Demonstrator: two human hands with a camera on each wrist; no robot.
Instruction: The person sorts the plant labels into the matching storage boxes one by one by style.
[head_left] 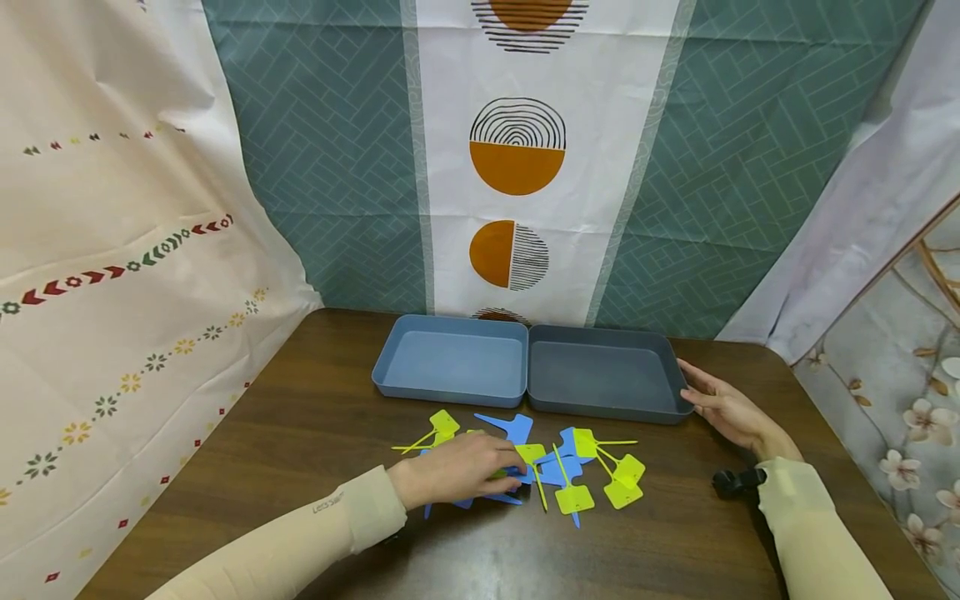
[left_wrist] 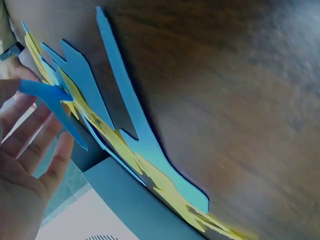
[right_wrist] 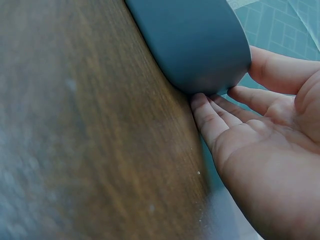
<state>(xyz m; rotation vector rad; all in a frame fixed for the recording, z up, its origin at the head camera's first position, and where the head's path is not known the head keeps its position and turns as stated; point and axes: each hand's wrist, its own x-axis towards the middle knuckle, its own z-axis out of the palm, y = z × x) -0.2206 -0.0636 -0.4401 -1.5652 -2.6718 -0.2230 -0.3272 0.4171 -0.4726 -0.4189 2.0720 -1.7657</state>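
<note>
My left hand (head_left: pixel 459 468) is over a loose pile of T-shaped plastic plant labels. In the left wrist view its thumb and fingers pinch a blue plant label (left_wrist: pixel 47 92), whose pointed stem angles downward. Around that hand lie yellow plant labels (head_left: pixel 575 498) and other blue plant labels (head_left: pixel 517 428), several overlapping. My right hand (head_left: pixel 738 417) is at the right end of the dark grey tray (head_left: pixel 603 373). Close up, its extended fingertips (right_wrist: pixel 201 102) rest against the base of the tray's rounded corner, with the thumb by the rim.
A lighter blue-grey tray (head_left: pixel 453 362) stands directly left of the dark one. Both are at the back of the brown wooden table (head_left: pixel 600 558), in front of a patterned curtain (head_left: pixel 337 167). Further cloths hang at both sides.
</note>
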